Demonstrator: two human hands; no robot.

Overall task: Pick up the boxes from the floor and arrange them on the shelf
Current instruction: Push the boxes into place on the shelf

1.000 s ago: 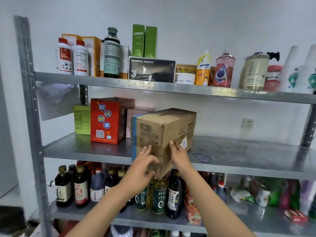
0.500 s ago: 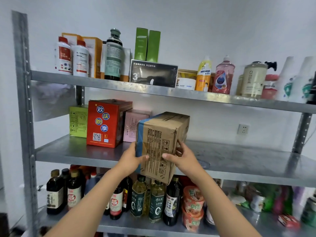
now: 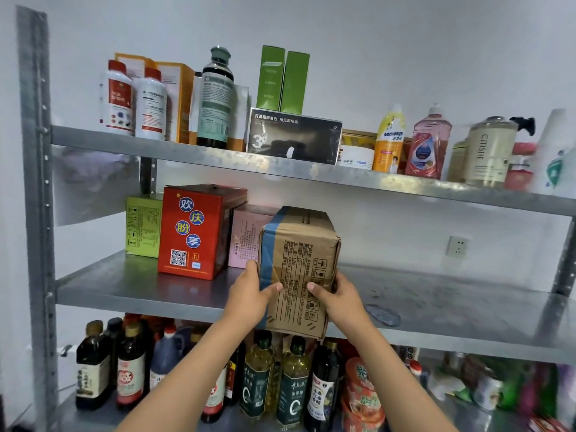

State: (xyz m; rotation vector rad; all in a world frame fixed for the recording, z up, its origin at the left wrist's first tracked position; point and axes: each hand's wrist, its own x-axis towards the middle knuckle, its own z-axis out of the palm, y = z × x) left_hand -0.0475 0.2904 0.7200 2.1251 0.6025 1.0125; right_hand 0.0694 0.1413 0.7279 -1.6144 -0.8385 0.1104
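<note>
A brown cardboard box [image 3: 304, 244] with blue tape down its left edge sits end-on over the front lip of the middle metal shelf [image 3: 131, 291]. My left hand [image 3: 251, 294] grips its lower left side, thumb across the front face. On the lower right side my right hand [image 3: 338, 299] holds it the same way. The box's near end overhangs the shelf's front edge. Beside it on the shelf stand a pink box [image 3: 246, 235], a red box [image 3: 194, 232] with blue round labels, and a yellow-green box [image 3: 143, 226].
The middle shelf is bare metal to the right of the cardboard box, up to the right post [image 3: 564, 275]. The top shelf [image 3: 218, 160] carries bottles and cartons. Dark sauce and oil bottles [image 3: 258, 378] crowd the lower shelf. A wall socket [image 3: 457, 246] sits behind.
The cardboard box has turned from a corner-on angle to end-on and slid deeper onto the middle shelf. Both hands shifted from its front face to its lower sides.
</note>
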